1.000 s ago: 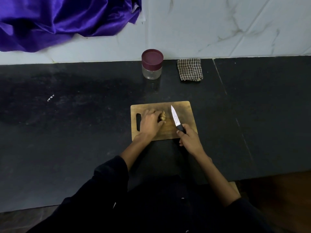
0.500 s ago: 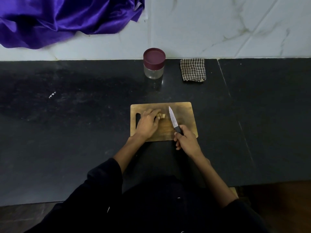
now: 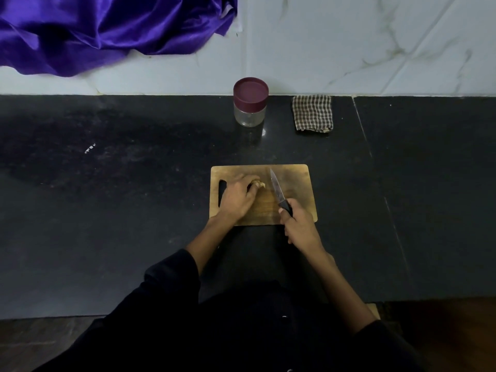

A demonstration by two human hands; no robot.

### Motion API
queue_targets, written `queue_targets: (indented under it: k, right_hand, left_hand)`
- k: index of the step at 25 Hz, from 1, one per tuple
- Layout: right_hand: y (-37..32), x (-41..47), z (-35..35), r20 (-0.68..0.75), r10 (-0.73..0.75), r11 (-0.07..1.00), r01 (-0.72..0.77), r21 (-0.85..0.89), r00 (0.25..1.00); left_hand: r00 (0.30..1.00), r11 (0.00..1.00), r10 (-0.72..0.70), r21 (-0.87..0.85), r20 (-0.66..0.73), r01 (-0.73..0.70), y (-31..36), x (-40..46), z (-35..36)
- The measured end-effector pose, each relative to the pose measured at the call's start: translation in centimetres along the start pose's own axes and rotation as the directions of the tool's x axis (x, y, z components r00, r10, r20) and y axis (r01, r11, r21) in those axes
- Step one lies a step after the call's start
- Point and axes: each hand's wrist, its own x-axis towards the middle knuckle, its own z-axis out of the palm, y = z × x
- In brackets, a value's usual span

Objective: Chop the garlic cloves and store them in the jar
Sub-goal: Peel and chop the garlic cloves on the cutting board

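Note:
A wooden cutting board (image 3: 295,181) lies on the black counter in front of me. My left hand (image 3: 237,198) rests on the board, its curled fingers holding pale garlic cloves (image 3: 260,185), which are mostly hidden under the fingertips. My right hand (image 3: 299,224) grips the black handle of a small knife (image 3: 276,187), whose blade points away from me just right of the garlic. A clear glass jar (image 3: 250,107) with a maroon lid on stands at the back of the counter by the wall.
A folded checked cloth (image 3: 312,113) lies right of the jar. Purple satin fabric (image 3: 107,28) hangs over the white marble wall at the upper left. The black counter (image 3: 107,210) stretches wide on both sides; its front edge runs near my body.
My left hand has drawn the garlic further under its fingers. The knife has shifted slightly left, closer to the garlic, still pointing away from me.

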Motion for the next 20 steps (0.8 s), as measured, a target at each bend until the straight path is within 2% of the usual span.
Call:
queue_targets:
  k: [5, 15, 20]
  right_hand:
    - [0.06, -0.21, -0.29, -0.005, -0.007, 1.0, 0.007, 0.007, 1.0]
    - [0.42, -0.51, -0.12, 0.004, -0.013, 0.999, 0.013, -0.037, 1.0]
    - [-0.22, -0.52, 0.63, 0.007, -0.078, 0.99, 0.078, -0.116, 0.997]
  left_hand:
    - [1.0, 0.998, -0.028, 0.057, -0.011, 0.029, 0.16, 0.05, 0.26]
    - [1.0, 1.0, -0.022, 0.012, -0.005, 0.022, -0.33, -0.14, 0.6]
    - [1.0, 1.0, -0.004, -0.01, -0.013, 0.004, 0.01, -0.18, 0.16]
